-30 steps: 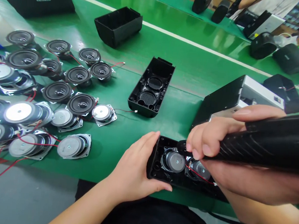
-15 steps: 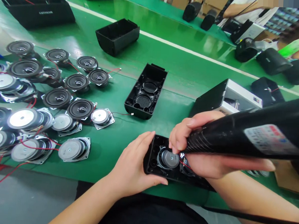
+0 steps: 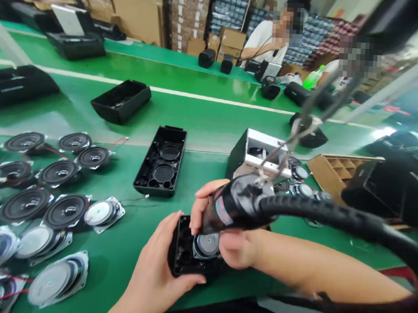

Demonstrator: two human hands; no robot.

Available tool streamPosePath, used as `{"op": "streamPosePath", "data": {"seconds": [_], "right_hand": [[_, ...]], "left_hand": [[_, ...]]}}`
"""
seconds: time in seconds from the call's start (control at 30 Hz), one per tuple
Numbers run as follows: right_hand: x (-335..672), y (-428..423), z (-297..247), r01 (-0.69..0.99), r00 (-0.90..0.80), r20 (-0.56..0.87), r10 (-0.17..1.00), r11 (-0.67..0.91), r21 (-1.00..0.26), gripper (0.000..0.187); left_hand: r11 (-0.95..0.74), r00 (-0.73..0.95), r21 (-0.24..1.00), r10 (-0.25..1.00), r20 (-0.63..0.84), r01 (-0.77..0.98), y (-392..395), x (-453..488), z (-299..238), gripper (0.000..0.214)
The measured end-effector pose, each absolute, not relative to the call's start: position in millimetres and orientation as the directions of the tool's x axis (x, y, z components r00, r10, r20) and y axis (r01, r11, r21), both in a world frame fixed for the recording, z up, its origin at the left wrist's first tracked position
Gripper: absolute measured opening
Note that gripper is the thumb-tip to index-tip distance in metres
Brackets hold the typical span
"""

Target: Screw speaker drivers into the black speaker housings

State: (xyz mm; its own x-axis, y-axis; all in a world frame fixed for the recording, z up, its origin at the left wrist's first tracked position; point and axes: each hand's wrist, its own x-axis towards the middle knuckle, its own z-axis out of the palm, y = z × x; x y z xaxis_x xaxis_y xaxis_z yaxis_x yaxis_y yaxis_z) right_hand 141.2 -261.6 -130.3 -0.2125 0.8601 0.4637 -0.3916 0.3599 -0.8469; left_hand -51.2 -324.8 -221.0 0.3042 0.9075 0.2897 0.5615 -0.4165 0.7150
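Observation:
My left hand (image 3: 157,261) grips the left end of a black speaker housing (image 3: 183,253) at the near edge of the green bench. A round speaker driver (image 3: 206,244) sits inside the housing. My right hand (image 3: 226,232) is wrapped round a black electric screwdriver (image 3: 232,204), held upright with its tip down inside the housing. A thick black cable (image 3: 332,216) runs from the tool's top to the right, and a metal hanger (image 3: 290,142) holds it from above.
Several loose speaker drivers (image 3: 66,209) lie at the left. An open empty housing (image 3: 161,161) and a black shell (image 3: 121,100) lie farther back. A white-and-black box (image 3: 258,154) and a cardboard divider tray (image 3: 334,170) are to the right. Other people sit beyond the conveyor.
The view has tilted up. The screwdriver has swung from lying nearly level to standing upright over the housing, and my right hand has shifted left along it. My left hand still holds the housing.

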Motion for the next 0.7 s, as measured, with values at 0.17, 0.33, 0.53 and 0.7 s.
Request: {"op": "streamPosePath", "data": {"seconds": [0.17, 0.33, 0.53, 0.7], "right_hand": [[197.7, -272.0, -69.4, -0.371, 0.117, 0.484, 0.867, 0.491, -0.788, 0.069], [254.8, -253.0, -53.5, 0.0, 0.291, 0.661, 0.692, 0.691, -0.723, 0.07], [238.9, -232.1, -62.7, 0.019, 0.299, 0.508, 0.808, 0.527, -0.85, 0.079], [247.0, -248.4, -63.6, -0.023, 0.262, 0.443, 0.858, 0.464, -0.885, 0.07]], "left_hand": [[-0.44, 0.308, 0.617, 0.898, 0.315, 0.653, -324.1, -54.5, -223.3, 0.115], [-0.438, 0.313, 0.597, 0.899, 0.307, 0.672, -323.0, -53.8, -219.9, 0.11], [-0.43, 0.313, 0.612, 0.903, 0.295, 0.664, -324.4, -51.3, -214.2, 0.11], [-0.383, 0.295, 0.666, 0.923, 0.247, 0.64, -327.4, -50.0, -212.3, 0.115]]}}
